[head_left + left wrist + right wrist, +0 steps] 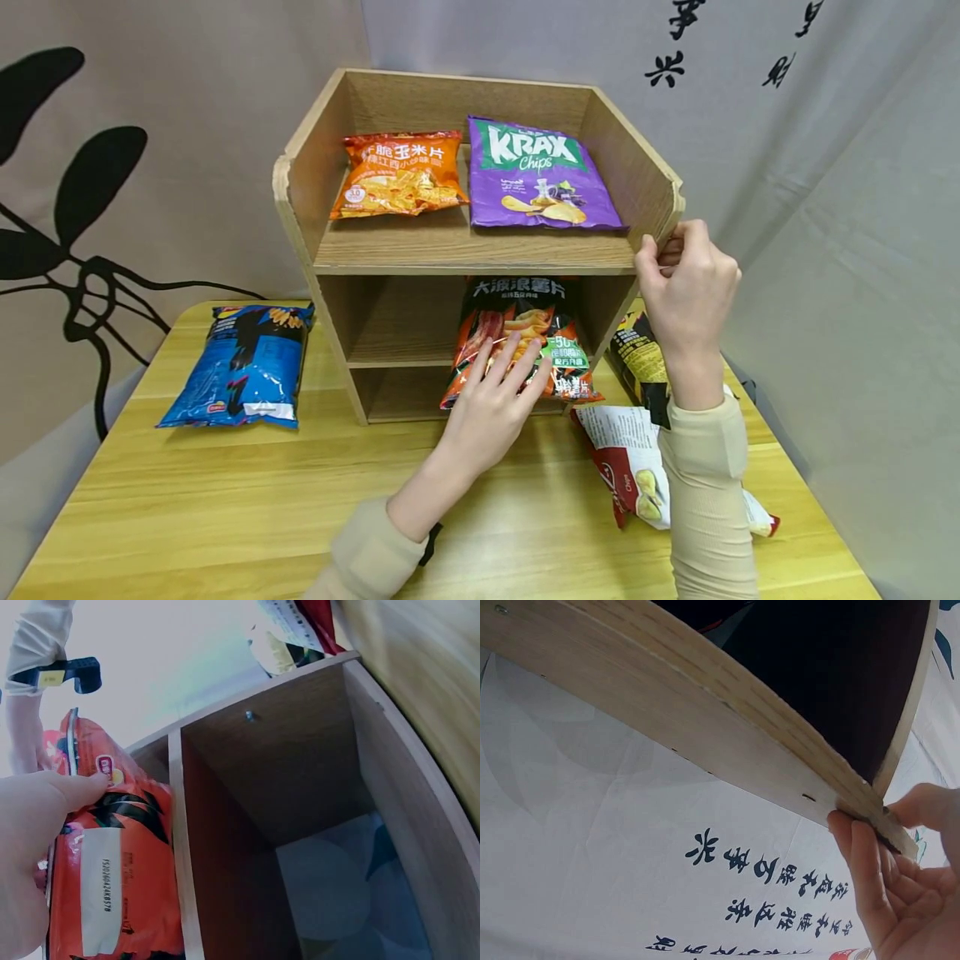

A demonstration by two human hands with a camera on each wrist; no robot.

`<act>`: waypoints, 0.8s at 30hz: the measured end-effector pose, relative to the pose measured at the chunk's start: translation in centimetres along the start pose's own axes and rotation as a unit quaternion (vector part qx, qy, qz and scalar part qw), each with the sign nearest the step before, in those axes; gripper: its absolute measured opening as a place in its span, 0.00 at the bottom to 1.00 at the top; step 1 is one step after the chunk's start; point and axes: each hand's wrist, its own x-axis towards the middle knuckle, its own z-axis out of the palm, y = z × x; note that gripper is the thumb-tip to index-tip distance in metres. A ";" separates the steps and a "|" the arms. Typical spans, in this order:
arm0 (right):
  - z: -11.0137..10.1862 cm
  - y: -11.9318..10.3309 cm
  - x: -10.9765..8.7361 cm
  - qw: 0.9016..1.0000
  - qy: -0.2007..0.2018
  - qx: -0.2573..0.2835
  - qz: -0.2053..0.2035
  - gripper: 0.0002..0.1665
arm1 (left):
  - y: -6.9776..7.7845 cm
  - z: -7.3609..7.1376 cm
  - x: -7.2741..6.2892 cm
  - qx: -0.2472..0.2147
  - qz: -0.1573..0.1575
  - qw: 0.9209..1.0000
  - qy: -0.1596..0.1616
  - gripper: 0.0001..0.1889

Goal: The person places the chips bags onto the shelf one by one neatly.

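Observation:
A black-and-orange bag of chips leans out from the middle level of a wooden shelf. My left hand spreads its fingers over the bag's front. From the left wrist camera, the thumb of the left hand lies against the orange underside of the bag, so the bag is held between thumb and fingers. On the right, my right hand pinches the front edge of the shelf's side panel. Thumb and fingers of the right hand sit on opposite faces of that panel.
An orange corn chip bag and a purple Krax bag lie on the top level. Left of the shelf is a blue bag. A yellow-and-black bag and a white-and-red bag lie at its right on the table.

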 end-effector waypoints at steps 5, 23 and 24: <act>0.0 0.0 0.0 1.000 0.001 -0.001 0.001 0.13 | 0.4 0.0 0.6 0.025 0.009 0.999 -0.021 0.18; 0.0 -0.6 0.0 1.000 0.002 0.009 0.027 0.14 | 1.4 1.9 2.1 0.077 0.009 0.996 -0.050 0.23; 0.0 -0.6 0.0 1.000 0.002 0.011 0.029 0.14 | 1.5 1.8 2.0 0.074 0.006 0.996 -0.051 0.24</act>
